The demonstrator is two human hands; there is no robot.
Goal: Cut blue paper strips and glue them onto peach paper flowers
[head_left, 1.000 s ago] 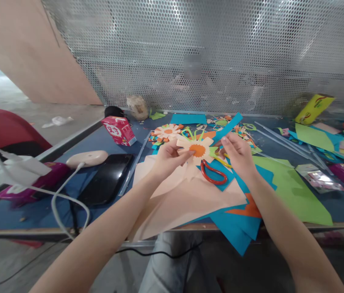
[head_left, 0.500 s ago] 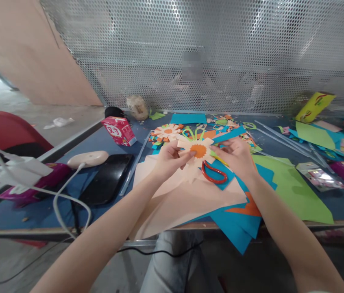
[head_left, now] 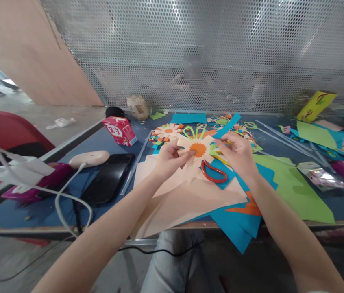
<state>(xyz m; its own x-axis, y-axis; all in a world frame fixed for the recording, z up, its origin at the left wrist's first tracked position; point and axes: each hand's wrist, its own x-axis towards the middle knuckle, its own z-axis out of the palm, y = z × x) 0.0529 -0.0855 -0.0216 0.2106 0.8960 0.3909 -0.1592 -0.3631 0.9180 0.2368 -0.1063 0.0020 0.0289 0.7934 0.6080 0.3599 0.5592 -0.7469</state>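
Note:
My left hand [head_left: 168, 158] pinches a cream paper flower [head_left: 197, 147] with an orange centre, thumb near that centre. My right hand [head_left: 237, 154] is closed on a blue paper strip [head_left: 227, 125] that slants up and away, beside the flower's right edge. Red-handled scissors [head_left: 214, 172] lie on the paper just below the flower, between my hands. Cream sheets [head_left: 184, 195] and blue sheets [head_left: 236, 228] are stacked under my wrists.
A second paper flower [head_left: 168, 131] and cut scraps lie behind. To the left are a black tablet [head_left: 107, 177], a cream device [head_left: 88, 158] with a white cable, and a red carton [head_left: 118, 130]. Green paper [head_left: 294, 191] spreads right. A perforated metal screen [head_left: 208, 53] backs the table.
The blue strip in my right hand dipped toward flat and has swung back up to a steep slant. My left hand and the flower have hardly moved.

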